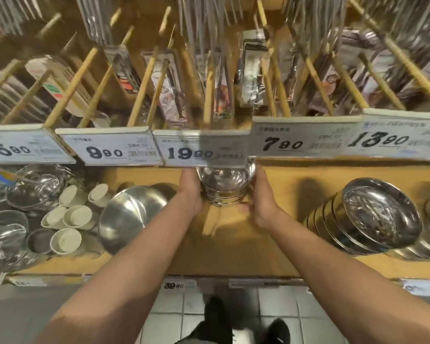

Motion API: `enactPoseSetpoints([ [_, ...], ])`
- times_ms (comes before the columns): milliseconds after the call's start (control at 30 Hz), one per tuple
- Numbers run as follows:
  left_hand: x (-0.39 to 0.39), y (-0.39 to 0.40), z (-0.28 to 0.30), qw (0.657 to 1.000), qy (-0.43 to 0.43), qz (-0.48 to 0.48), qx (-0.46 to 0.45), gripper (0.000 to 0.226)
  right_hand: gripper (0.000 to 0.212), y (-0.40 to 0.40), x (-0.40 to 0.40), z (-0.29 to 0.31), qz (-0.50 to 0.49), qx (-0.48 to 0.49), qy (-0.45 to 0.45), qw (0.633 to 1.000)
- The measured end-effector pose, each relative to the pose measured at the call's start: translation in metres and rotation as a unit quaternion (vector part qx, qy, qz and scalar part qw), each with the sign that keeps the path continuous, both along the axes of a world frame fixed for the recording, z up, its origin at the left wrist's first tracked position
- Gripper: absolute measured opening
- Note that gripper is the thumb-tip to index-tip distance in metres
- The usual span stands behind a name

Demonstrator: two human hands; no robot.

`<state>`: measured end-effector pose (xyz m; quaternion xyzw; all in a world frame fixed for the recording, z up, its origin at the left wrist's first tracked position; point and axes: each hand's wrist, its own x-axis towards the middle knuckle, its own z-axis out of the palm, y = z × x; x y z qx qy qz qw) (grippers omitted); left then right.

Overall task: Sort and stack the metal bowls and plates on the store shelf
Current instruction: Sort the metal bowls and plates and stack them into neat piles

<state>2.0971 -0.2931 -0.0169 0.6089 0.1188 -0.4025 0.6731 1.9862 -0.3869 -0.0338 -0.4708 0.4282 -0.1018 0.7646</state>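
**Ana:** Wooden shelving fills the view, price tags (184, 151) along the upper ledge and packaged utensils (170, 95) hanging on pegs above. Down on the lower shelf (233, 244), both arms reach in.

**Ben:** And they're on the stack of small metal bowls (225, 186), right at the back, partly tucked under that upper ledge. Left hand (190, 192) cups one side, right hand (263, 197) the other, fingers wrapped round the walls. A two-handed clasp, I'd say.

**Ana:** Risk here?

**Ben:** That overhang. Lift the stack straight up and the top rim likely clips the ledge; the nested bowls could slide apart. They're polished and slick, so a squeeze from the sides alone may let the bottom ones drop.

**Ana:** Neighbours too: a large steel bowl (129, 214) tilted on its side to the left, and a leaning row of plates (372, 214) to the right. White cups (70, 219) lie jumbled further left.

**Ben:** Nudge either lean and it could roll.

**Ana:** The stack itself?

**Ben:** Shiny, mirror-bright inside, several rims ringed tightly at its base. Sits upright, neatly nested. Exact count? Can't tell.
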Motion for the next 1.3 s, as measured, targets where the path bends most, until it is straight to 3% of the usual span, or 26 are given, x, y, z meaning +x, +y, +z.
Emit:
enactPoseSetpoints([
  [233,-0.039,0.014,0.005,0.999,0.013,0.013,0.034,0.058,0.039,0.004,-0.028,0.0,-0.008,0.015,-0.016,1.0],
  [500,-0.114,0.043,0.009,0.998,0.021,0.02,0.047,0.055,0.028,0.021,-0.094,0.008,0.003,0.045,0.015,0.999],
  [633,-0.136,0.054,0.013,0.999,0.027,0.021,0.041,0.049,0.034,0.022,-0.113,0.004,0.042,0.045,0.028,0.998],
  [867,-0.134,0.065,0.014,0.998,0.027,0.03,0.047,0.041,0.045,0.025,-0.116,-0.001,0.057,0.037,0.029,0.997],
  [1300,-0.101,0.061,0.001,0.997,0.01,-0.071,0.032,0.031,0.034,0.013,-0.1,-0.006,0.005,0.025,0.041,0.999],
])
